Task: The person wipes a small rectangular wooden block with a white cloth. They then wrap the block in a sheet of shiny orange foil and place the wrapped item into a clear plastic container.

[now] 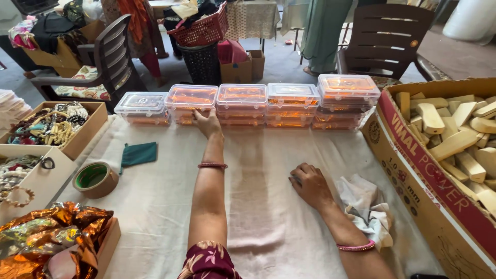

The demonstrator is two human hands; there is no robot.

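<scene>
**Fingers at a row of stacked boxes: hazards and counts**

Fingers (pixel 202 114) of the left hand (pixel 208 124) spread flat, holding nothing, tips pressed against the front of the second stack of clear plastic boxes (pixel 191 103) at the far edge of the desk (pixel 258 217). Right hand (pixel 311 186) loosely curled, knuckles down on the cloth covering, beside a crumpled white rag (pixel 368 206); whether anything sits under its fingers cannot be told.

Possible faults, as judged:
- Stacks pushed from the front, close to the far desk edge: risk of sliding off or of upper boxes toppling, lids being smooth.
- Neighbouring stacks touching side by side: a shove on one likely to skew the row.
- Rightmost stack (pixel 347 98) already slightly askew, thus most prone to tipping.
- Rag near the right forearm: liable to be dragged along.

Counts:
- Stacks of clear boxes with orange contents: five; layers per stack seemingly two or three, not fully legible.
- Roll of brown tape (pixel 95 179): one.
- Dark green pouch (pixel 138 154): one.
- Open trays of bangles and beads at left: two (pixel 51 124), (pixel 20 175).
- Crinkled copper foil bundle (pixel 49 240): one.
- Large cardboard carton (pixel 413 170) of pale wooden blocks (pixel 454 139) at right: one; blocks too many to count.
- Dark chairs beyond the desk: two (pixel 111 57), (pixel 385 36).
- Bangles: one on each wrist.
</scene>
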